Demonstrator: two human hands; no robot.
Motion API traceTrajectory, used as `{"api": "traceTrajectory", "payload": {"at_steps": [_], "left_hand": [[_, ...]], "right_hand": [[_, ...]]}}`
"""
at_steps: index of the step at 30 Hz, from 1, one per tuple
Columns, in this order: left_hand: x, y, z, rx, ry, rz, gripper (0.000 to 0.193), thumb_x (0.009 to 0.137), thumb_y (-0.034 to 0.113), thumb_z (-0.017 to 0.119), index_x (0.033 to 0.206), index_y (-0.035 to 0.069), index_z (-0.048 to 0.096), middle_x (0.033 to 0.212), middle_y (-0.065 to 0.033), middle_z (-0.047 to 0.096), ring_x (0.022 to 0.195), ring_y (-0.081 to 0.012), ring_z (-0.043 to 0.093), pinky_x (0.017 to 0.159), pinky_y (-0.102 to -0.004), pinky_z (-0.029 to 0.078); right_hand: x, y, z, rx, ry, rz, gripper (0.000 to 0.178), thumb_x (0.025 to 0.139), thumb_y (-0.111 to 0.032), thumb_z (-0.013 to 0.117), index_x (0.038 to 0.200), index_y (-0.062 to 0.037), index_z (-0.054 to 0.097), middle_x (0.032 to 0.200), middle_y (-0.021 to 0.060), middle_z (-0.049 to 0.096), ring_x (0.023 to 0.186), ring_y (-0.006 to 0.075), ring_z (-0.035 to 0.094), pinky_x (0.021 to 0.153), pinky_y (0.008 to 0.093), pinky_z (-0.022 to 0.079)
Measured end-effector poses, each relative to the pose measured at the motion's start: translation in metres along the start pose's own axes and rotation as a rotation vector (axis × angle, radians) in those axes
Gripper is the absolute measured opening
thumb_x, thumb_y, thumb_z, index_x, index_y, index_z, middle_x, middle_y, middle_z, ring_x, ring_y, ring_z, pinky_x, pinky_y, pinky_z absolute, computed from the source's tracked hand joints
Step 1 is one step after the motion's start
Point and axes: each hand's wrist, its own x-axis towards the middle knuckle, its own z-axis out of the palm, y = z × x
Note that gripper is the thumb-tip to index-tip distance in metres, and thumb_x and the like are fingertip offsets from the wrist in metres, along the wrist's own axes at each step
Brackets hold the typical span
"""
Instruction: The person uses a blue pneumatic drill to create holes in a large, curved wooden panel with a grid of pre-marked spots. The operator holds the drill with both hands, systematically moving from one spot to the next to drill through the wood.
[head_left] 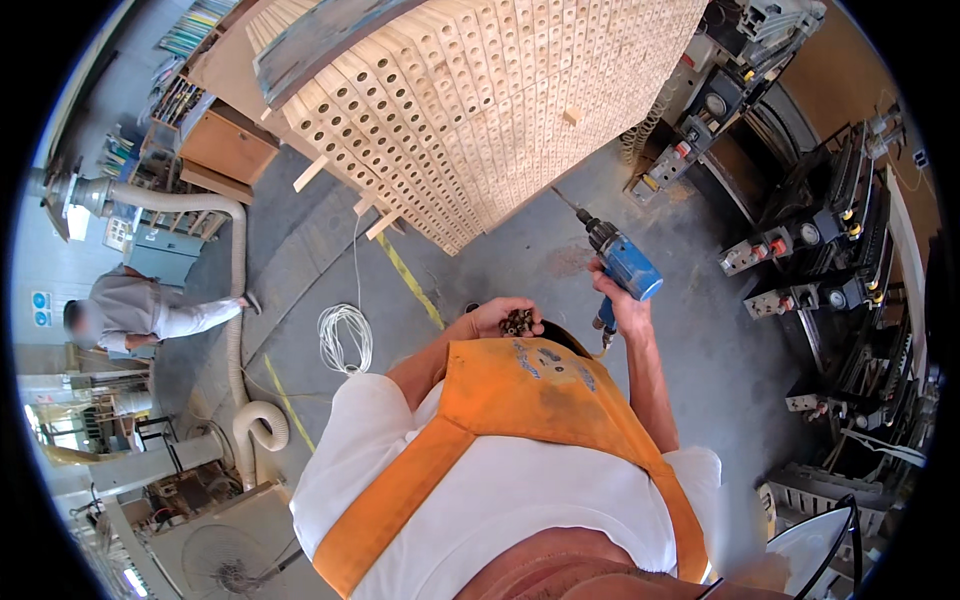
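The right hand (622, 300) was clamped around the grip of a blue drill (630, 268), fingers wrapped together below its body. The bit (565, 198) pointed up and left, its tip near the lower edge of the boards (440, 120); whether it touched them could not be told. Those boards stood in a pale wooden stack full of round holes, ahead of the person, with small sticks (311, 174) jutting from it. The left hand (503, 314) was cupped just in front of the apron (400, 490), fingers curled around a heap of small dark metal pieces (517, 322). The orange bib bore blue lettering (526, 358) and paler printed marks, soiled and creased. On the far left wall hung a sign (41, 309) with round blue symbols, near a co-worker (130, 305). White cable (345, 338) lay coiled on the floor (480, 270).
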Motion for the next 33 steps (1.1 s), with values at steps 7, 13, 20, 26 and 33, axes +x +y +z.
{"api": "traceTrajectory", "payload": {"at_steps": [7,13,20,26,33], "left_hand": [[0.004,0.015,-0.027,0.045,-0.128,-0.073,0.02,0.095,0.024,0.053,0.096,0.005,0.059,0.081,-0.004,0.059,0.059,-0.0075,0.049,0.047,-0.0171,0.041],[-0.017,0.075,-0.001,0.059,-0.114,0.13,0.024,0.096,0.026,0.054,0.1,0.003,0.057,0.086,-0.002,0.057,0.059,-0.0055,0.045,0.043,-0.0143,0.033],[-0.03,0.14,-0.004,0.253,-0.169,0.164,0.024,0.098,0.027,0.051,0.102,0.003,0.056,0.083,-0.0005,0.054,0.061,-0.0045,0.045,0.042,-0.0146,0.032],[-0.025,0.191,0.006,0.155,-0.226,0.392,0.026,0.098,0.033,0.051,0.099,0.008,0.055,0.082,0.0023,0.052,0.06,-0.0033,0.044,0.043,-0.0154,0.033],[-0.03,0.215,0.049,0.102,0.034,0.7,0.021,0.099,0.026,0.05,0.102,0.006,0.053,0.084,-0.0004,0.053,0.062,-0.004,0.044,0.042,-0.0139,0.033]], "right_hand": [[-0.001,-0.008,0.006,0.007,0.025,-0.027,0.024,0.079,-0.005,0.068,0.103,-0.0022,0.066,0.095,0.006,0.067,0.08,0.0139,0.061,0.074,0.029,0.049],[0.005,-0.022,0.03,-0.01,0.124,-0.029,0.021,0.08,-0.008,0.068,0.101,-0.0058,0.069,0.092,0.0012,0.067,0.087,0.0125,0.061,0.08,0.0298,0.048],[0.009,-0.051,0.067,-0.015,0.164,-0.132,0.03,0.079,-0.006,0.066,0.109,-0.0024,0.064,0.099,0.0086,0.068,0.084,0.0166,0.062,0.076,0.0312,0.051],[0.013,-0.058,0.072,0.087,0.104,-0.121,0.034,0.079,-0.006,0.068,0.113,-0.0032,0.063,0.103,0.0094,0.067,0.092,0.0188,0.063,0.077,0.0325,0.051],[0.021,-0.069,0.05,0.122,-0.053,-0.078,0.031,0.078,-0.007,0.071,0.109,-0.0043,0.066,0.1,0.0064,0.069,0.095,0.0168,0.063,0.082,0.0321,0.05]]}}
